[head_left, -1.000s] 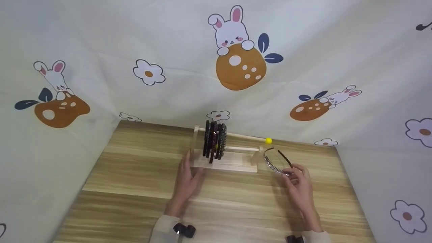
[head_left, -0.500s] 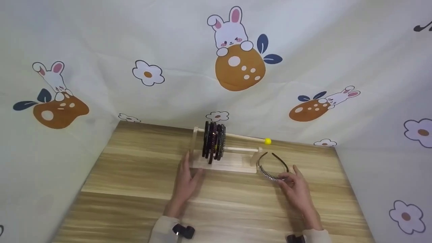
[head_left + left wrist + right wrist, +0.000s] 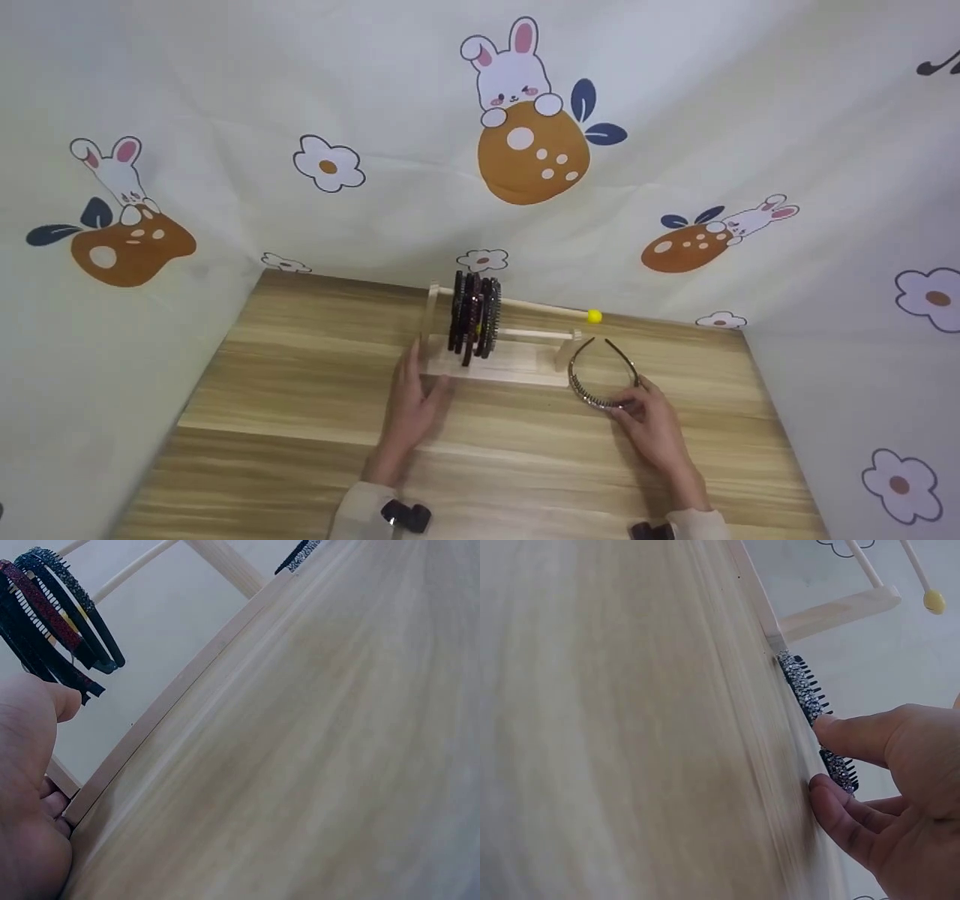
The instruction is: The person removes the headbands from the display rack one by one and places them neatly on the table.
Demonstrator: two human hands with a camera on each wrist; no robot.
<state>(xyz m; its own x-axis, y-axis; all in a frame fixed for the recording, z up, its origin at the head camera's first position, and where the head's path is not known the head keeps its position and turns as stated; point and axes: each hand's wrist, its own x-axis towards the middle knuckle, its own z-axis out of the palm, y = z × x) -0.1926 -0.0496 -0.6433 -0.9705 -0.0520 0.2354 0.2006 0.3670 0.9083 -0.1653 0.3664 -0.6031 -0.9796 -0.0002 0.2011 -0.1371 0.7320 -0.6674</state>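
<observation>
headband [image 3: 806,695], a glittery, toothed open loop pinched by the right hand [image 3: 654,426], sits beside the wooden rack [image 3: 510,379], rounder in outline than a second ago, the relaxed left hand [image 3: 412,405] touching the rack.

A person's left hand [image 3: 412,406] touches the left end of a wooden rack [image 3: 495,376] on the table [image 3: 315,375]. Dark hairbands [image 3: 474,315] hang together toward the rack's left; its far rod [image 3: 547,308] ends at the right in a yellow ball [image 3: 594,316]. Just right of the rack, the right hand [image 3: 652,426] pinches another hairband [image 3: 580,395] by its near right part, its ends pointing far. Rabbits and flowers pattern the far wall [image 3: 420,214].
</observation>
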